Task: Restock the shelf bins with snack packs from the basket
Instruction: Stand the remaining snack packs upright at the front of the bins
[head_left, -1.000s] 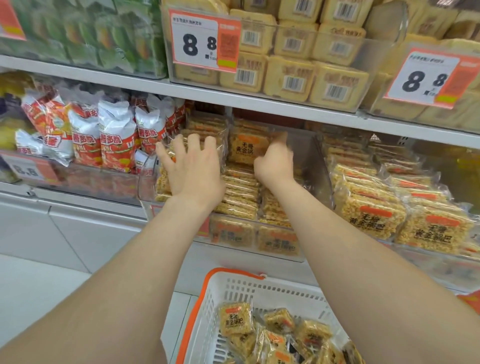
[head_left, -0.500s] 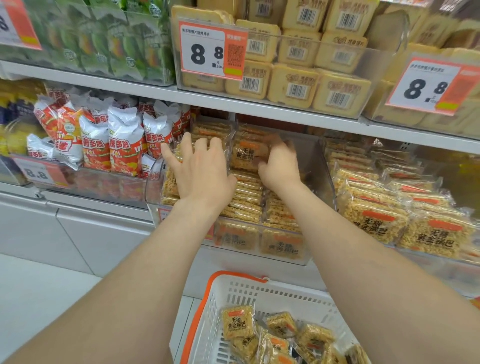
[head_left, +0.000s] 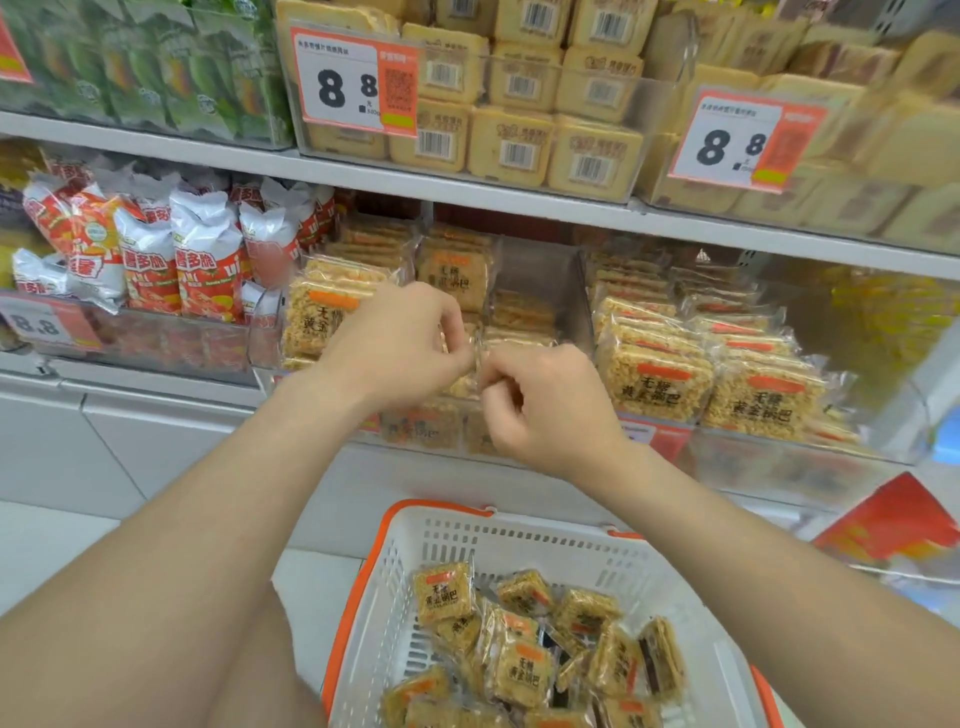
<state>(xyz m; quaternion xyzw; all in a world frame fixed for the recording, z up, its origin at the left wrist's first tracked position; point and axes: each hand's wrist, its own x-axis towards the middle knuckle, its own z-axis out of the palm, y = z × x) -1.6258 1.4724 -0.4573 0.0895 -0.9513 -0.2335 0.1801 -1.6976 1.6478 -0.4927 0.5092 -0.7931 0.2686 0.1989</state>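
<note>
Right now, at the middle shelf:

- Left hand (head_left: 395, 343) in front of the clear bin (head_left: 540, 280), fingers curled inward, back of the hand toward the camera.
- Right hand (head_left: 540, 405) just beside it and a little lower, fingers curled as well, fingertips almost meeting those of the other hand.
- Something glossy between the two sets of fingertips (too blurred to name); cannot tell if pinching a wrapper or holding nothing.
- Inside the bin: snack packs (head_left: 452, 270) of golden puffed squares with orange labels, some upright on the left and at the back, others flat in stacks; on the right side, lower stacks and bare clear wall.
- Below, near the bottom of the view: white basket (head_left: 519, 540) with an orange rim, holding a heap of loose packs (head_left: 522, 670) of the same kind.
- Right of the bin: matching packs (head_left: 654, 384) in rows, labels facing front.
- Left of the bin: red-and-white bags (head_left: 208, 260), standing upright.
- On the shelf above: yellow boxes (head_left: 514, 145) with barcodes, partly behind a price tag (head_left: 358, 78) reading 8.8.
</note>
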